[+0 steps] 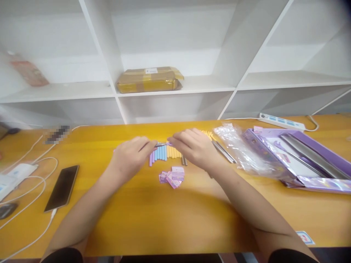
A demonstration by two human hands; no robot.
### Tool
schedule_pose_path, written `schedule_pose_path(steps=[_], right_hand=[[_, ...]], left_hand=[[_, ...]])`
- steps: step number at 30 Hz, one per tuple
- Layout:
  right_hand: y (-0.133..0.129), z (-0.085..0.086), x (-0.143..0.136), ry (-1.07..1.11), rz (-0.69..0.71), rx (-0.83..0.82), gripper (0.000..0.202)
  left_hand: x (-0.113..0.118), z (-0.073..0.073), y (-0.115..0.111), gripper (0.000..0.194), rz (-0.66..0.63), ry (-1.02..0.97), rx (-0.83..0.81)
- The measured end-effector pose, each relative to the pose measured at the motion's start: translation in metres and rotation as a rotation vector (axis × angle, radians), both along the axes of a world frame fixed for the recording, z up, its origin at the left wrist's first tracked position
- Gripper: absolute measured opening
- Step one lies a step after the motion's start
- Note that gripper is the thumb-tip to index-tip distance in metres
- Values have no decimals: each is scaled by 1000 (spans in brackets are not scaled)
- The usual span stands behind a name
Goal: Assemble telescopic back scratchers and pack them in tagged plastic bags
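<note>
Orange-yellow wood table (131,219): mid-far has a side-by-side row of purple sticks (150,159), blue sticks (161,153) and yellow sticks (173,152), short metal rods (184,160) just right, longer rods (225,151) farther right, small pink-purple cards (173,177) overlapping on the near side. Left: phone (61,188) with cable (41,239) plugged in, white power strip (16,177) and dark mouse (7,210) at far-left/near-left of it. Right: crumpled clear bag (238,148) beside open purple box (294,137), blue-white strip (282,121) at far edge, sticker (305,237) near edge.
</note>
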State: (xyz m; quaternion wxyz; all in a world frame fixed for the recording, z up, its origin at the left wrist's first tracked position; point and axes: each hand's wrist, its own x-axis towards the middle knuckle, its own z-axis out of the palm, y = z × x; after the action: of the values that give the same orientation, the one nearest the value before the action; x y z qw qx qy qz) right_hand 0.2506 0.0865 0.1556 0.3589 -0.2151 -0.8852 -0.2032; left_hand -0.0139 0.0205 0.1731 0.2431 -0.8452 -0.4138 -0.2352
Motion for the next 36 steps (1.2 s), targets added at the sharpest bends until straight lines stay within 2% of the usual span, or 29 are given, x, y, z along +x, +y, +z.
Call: schedule_pose_path(steps=[4,8,11,14,20,23,25,27,29,31,33,36], right_hand=[[0,-4,-3,-21,-22,61,15],[1,-5,-3,-57,-39,75,18],[2,-2,1,-53,-38,96,18],[7,4,9,-40,-48,129,16],[25,17,34,-14,-100,302,20],[40,19,65,-9,-167,347,18],[56,17,100,38,-254,331,20],[77,12,144,172,-398,302,31],[98,6,188,426,-628,319,42],[113,2,222,591,-718,346,42],[118,0,239,650,-731,310,39],[109,5,241,562,-678,214,36]], left_hand=[[-1,-5,3,20,-30,14,74],[-2,-2,2,24,-30,38,115],[-7,1,1,24,-10,73,180],[-16,7,1,16,20,93,252],[-40,20,7,8,69,78,356],[-63,27,14,14,84,67,399],[-92,33,16,18,108,51,446],[-127,41,17,20,131,37,495],[-161,49,13,15,154,-28,562],[-182,56,8,7,176,-70,573],[-187,60,2,1,220,-67,564],[-173,61,-5,7,264,-33,544]])
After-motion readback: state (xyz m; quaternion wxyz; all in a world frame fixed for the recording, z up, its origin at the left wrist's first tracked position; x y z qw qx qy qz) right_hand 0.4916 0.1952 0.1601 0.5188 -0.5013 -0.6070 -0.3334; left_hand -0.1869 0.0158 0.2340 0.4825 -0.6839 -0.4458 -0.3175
